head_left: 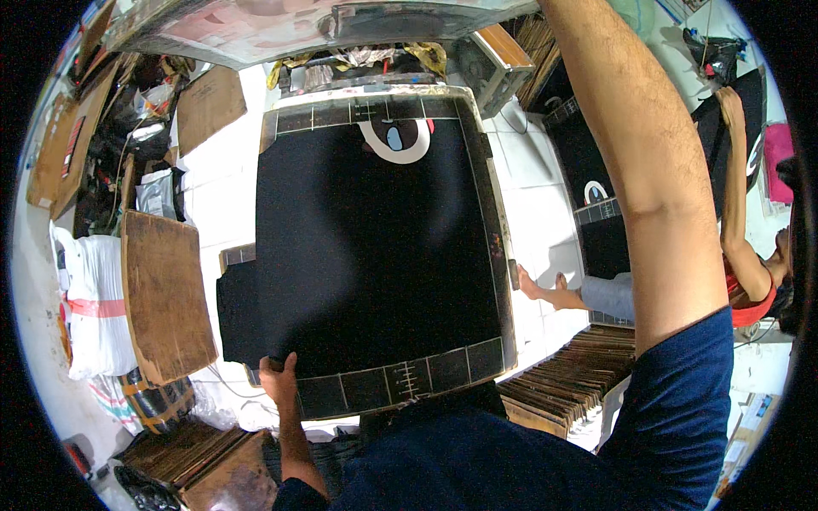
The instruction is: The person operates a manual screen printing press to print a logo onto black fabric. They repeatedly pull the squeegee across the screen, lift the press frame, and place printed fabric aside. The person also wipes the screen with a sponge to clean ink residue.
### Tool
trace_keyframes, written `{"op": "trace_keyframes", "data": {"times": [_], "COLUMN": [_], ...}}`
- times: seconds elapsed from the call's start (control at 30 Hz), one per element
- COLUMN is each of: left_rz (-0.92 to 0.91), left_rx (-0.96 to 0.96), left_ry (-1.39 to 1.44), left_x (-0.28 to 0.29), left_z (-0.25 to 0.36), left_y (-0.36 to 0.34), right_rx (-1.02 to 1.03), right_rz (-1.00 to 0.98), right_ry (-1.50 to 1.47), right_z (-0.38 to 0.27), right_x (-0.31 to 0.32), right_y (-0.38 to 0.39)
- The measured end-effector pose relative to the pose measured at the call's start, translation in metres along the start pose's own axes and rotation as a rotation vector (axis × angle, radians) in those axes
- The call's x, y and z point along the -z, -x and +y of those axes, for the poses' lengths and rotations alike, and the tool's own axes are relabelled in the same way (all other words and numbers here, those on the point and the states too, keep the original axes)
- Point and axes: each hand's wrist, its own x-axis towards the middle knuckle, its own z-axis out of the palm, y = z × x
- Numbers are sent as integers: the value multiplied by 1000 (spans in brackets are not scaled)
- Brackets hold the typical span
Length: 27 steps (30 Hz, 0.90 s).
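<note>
A black cloth (375, 255) lies over a flat board (449, 368) with white ruled lines, directly in front of me. Its far end carries a printed white arc (399, 155) around a light-blue oval. At the board's near-left corner, my left hand (279, 379) has its thumb and fingers closed on the cloth's edge. Some black cloth also reaches out past the board's left side. My right arm (660, 170) stretches forward and up, and its hand lies beyond the top of the picture. Across the far side stands a large framed screen (324, 25), tilted up, with reddish smears.
At right, a co-worker's hand (730, 104) touches black cloth beside another ruled board (603, 210). Stacked thin boards (571, 375) stand at near right. A wooden panel (166, 298) and a white sack (94, 289) are on the left. A metal box (498, 68) stands far right.
</note>
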Motion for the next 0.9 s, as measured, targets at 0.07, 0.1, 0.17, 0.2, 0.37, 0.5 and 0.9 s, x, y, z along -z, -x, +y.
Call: {"op": "trace_keyframes", "data": {"times": [0.07, 0.1, 0.17, 0.2, 0.37, 0.5, 0.9], "left_rz": [59, 102, 52, 48, 10, 105, 97], "left_rx": [-27, -49, -6, 40, 41, 45, 30], "left_ry": [-82, -111, -69, -63, -49, -110, -127], "left_x": [-4, -8, -11, -12, -13, -25, -26], "left_z": [2, 1, -1, -3, -14, -20, 55], "left_y": [2, 2, 0, -2, -12, -13, -37], "right_rx": [32, 48, 71, 98, 83, 241, -154], "right_rz": [41, 61, 71, 78, -43, 222, -59], "right_ry": [-27, -37, -78, -73, -2, -130, -76], "right_z": [2, 3, 4, 3, 0, -2, 0], "right_x": [-2, -2, -2, -2, 2, 1, -6], "right_y": [-4, -6, -8, -9, -7, -3, 71]}}
